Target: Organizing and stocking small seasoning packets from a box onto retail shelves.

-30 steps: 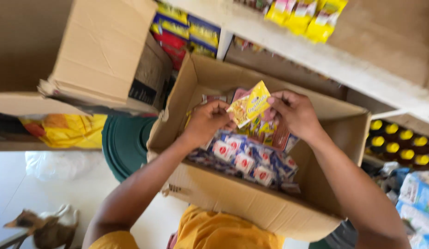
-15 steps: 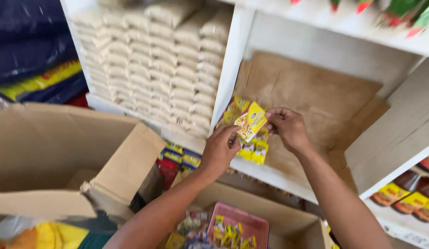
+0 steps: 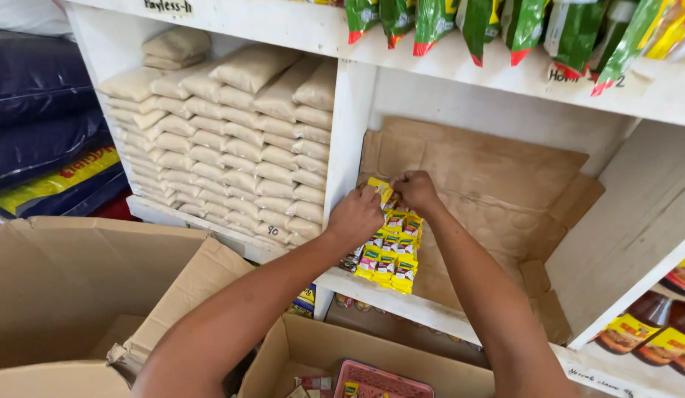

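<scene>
A: What do your hands hold at this moment?

B: Your left hand [image 3: 355, 216] and your right hand [image 3: 414, 190] are both closed, with the fingers pinched, on the top edge of a hanging strip of yellow sachets [image 3: 389, 250]. The two hands almost touch each other. The strip hangs down in front of the shelf compartment [image 3: 637, 221], and its lower end reaches the front edge of the shelf board.

A: And what is inside this compartment?

B: It is lined with flattened brown cardboard [image 3: 475, 184] on the back wall and on the floor of the shelf. In the compartment to the left you see stacked pale bags [image 3: 232, 140], many rows high. Green and yellow packets [image 3: 460, 26] hang from the shelf above.

A: What is below you?

B: An open cardboard box [image 3: 305, 354] stands under the shelf, with a pink tray [image 3: 379, 382] in it. A bigger open box [image 3: 77, 287] is at your left. Dark blue sacks [image 3: 40, 110] lie far left, and brown bottles [image 3: 652, 324] stand low at the right.
</scene>
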